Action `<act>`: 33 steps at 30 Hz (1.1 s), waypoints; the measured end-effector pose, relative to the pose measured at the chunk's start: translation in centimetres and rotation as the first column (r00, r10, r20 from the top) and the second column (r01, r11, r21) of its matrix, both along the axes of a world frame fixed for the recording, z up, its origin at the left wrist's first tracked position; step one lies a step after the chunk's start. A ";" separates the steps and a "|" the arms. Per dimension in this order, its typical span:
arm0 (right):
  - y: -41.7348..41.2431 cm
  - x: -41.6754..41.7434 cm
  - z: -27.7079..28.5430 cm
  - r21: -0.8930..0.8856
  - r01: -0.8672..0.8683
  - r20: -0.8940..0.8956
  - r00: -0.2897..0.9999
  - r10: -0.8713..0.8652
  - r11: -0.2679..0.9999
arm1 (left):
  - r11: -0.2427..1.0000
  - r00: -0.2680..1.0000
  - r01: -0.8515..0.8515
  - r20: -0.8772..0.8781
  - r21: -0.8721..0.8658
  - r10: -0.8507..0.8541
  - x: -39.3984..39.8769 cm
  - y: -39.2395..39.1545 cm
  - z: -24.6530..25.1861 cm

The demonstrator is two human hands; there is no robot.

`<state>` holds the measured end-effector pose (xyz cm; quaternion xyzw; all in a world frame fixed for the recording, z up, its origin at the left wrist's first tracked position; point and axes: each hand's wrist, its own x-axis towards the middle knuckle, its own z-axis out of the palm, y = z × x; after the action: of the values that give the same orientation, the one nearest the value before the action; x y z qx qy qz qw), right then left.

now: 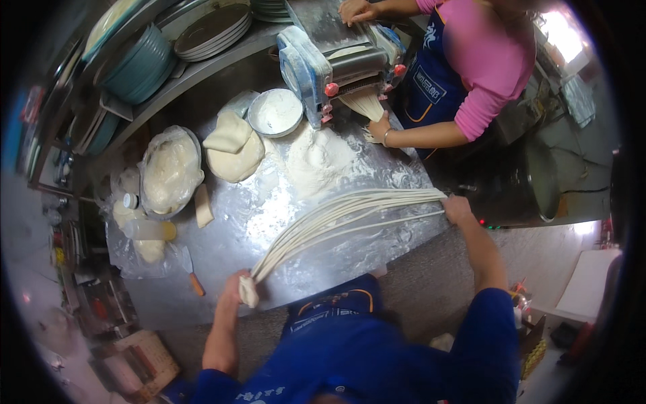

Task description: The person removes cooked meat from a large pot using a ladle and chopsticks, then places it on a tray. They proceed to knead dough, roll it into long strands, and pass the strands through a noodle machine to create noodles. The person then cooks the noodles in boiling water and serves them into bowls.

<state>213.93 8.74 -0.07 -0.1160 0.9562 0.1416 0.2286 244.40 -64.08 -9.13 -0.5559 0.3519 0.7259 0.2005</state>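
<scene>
Between my hands a bundle of long dough noodles (323, 218) spans the floured metal table, curving in an arc. My left hand (236, 289) grips one end at the table's near edge, with a lump of dough sticking out of the fist. At the right edge my right hand (457, 209) is closed on the other end. Beyond the strands lies a heap of flour (318, 157), with a bowl of flour (275, 112) behind it. Flat pieces of dough (236, 160) rest left of the heap. Part of the strands seems to hang just above the table.
A co-worker's hand (378, 127) holds noodles coming out of a noodle machine (353, 65). At left are a plastic-covered basin of dough (170, 171), a squeeze bottle (146, 230) and a scraper with an orange handle (197, 284). Stacked plates (214, 33) stand on a shelf.
</scene>
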 end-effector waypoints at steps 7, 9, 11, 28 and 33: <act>-10.2 -4.6 3.4 -0.015 0.057 0.007 0.998 -0.057 0.998 | 0.978 0.989 -0.111 -0.079 0.177 0.126 -3.8 1.9 6.5; -11.3 -4.4 3.7 0.010 0.053 0.122 0.991 -0.053 0.999 | 0.971 0.973 -0.201 -0.084 0.129 0.213 -2.2 1.7 6.8; -14.1 -4.1 3.8 0.024 -0.024 0.176 0.984 0.019 0.999 | 0.964 0.968 -0.158 -0.162 0.212 0.194 1.0 -1.2 5.6; -21.6 4.8 9.4 -0.852 0.504 0.490 0.863 -0.121 0.141 | 0.831 0.738 0.176 -0.629 0.528 0.243 -13.6 13.9 10.9; -35.3 11.6 9.9 -0.878 0.067 -0.102 0.942 -0.321 0.475 | 0.669 0.714 0.363 -0.655 0.649 0.248 -18.5 25.4 11.7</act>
<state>225.52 -26.58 9.81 -0.0857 0.9251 -0.3687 0.0306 225.86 -38.71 2.61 -0.0955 0.0934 0.9492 0.2849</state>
